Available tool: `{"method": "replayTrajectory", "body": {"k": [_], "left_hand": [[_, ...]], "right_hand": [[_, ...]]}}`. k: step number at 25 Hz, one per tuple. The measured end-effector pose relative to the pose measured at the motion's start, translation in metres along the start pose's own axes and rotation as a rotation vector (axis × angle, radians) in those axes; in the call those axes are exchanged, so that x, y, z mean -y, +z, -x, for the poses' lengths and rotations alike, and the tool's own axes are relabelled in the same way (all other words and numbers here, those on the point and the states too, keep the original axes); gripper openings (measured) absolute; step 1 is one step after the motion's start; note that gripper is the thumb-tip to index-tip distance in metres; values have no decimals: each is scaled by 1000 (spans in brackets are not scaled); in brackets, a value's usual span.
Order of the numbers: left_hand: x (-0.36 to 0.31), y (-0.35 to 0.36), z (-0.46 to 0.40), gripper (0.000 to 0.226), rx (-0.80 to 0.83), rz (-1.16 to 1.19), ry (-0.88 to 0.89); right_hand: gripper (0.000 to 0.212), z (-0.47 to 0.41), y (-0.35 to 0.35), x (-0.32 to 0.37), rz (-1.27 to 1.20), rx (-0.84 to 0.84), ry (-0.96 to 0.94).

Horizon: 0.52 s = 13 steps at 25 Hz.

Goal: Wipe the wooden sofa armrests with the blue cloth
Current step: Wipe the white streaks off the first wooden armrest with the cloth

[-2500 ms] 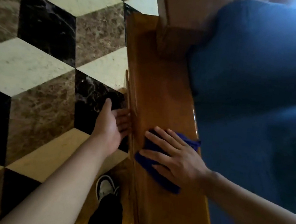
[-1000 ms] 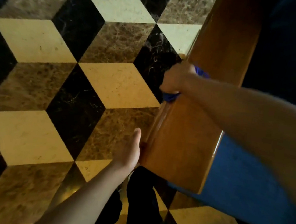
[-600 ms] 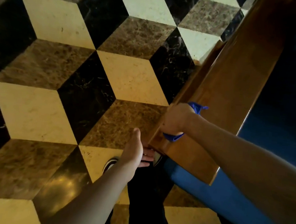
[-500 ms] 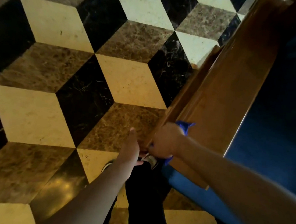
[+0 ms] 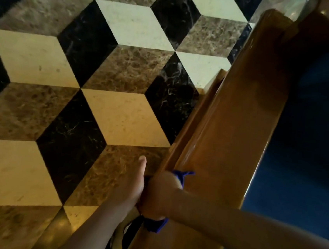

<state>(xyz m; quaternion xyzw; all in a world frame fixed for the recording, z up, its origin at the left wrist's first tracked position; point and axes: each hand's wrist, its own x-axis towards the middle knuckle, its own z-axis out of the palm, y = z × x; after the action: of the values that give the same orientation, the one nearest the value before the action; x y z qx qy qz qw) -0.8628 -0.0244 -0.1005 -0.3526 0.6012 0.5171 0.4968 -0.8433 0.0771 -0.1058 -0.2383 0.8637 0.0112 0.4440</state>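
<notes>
The glossy wooden armrest (image 5: 235, 119) runs from the upper right down to the bottom centre. My right hand (image 5: 159, 194) is curled over its outer left edge near the front end, gripping the blue cloth (image 5: 155, 225); bits of cloth stick out above and below the fist. My left hand (image 5: 133, 184) is beside it on the floor side, fingers straight, touching the right hand and holding nothing that I can see.
A marble floor (image 5: 81, 95) of cream, brown and black diamond tiles fills the left. The blue sofa seat (image 5: 306, 159) lies right of the armrest. A dark trouser leg and a shoe (image 5: 121, 241) show below my hands.
My right hand has slid the cloth toward me along the armrest's outer edge to its front end. The left hand stays alongside. The camera has shifted, showing more armrest.
</notes>
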Motion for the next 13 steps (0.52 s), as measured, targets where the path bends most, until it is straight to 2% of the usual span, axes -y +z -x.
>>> {"method": "replayTrajectory", "body": {"k": [2,6,8,10,13], "left_hand": [[-39,25,-6,69,14,67,73],[-126,82,-24,70,69,40,176],[-153,111,-43,76,66,-31,50],[-166,136,-52,81,163,-133,-42],[-179,158,-59,74,209,-70,-59]], "right_hand": [[37,-6,-29,-66,63,-44,68],[57,-5,-96,-207,145,-152,137],[58,-10,-124,-280,169,-164,195],[57,-19,-147,-352,197,-169,307],[53,-32,-181,-435,312,-162,427]]}}
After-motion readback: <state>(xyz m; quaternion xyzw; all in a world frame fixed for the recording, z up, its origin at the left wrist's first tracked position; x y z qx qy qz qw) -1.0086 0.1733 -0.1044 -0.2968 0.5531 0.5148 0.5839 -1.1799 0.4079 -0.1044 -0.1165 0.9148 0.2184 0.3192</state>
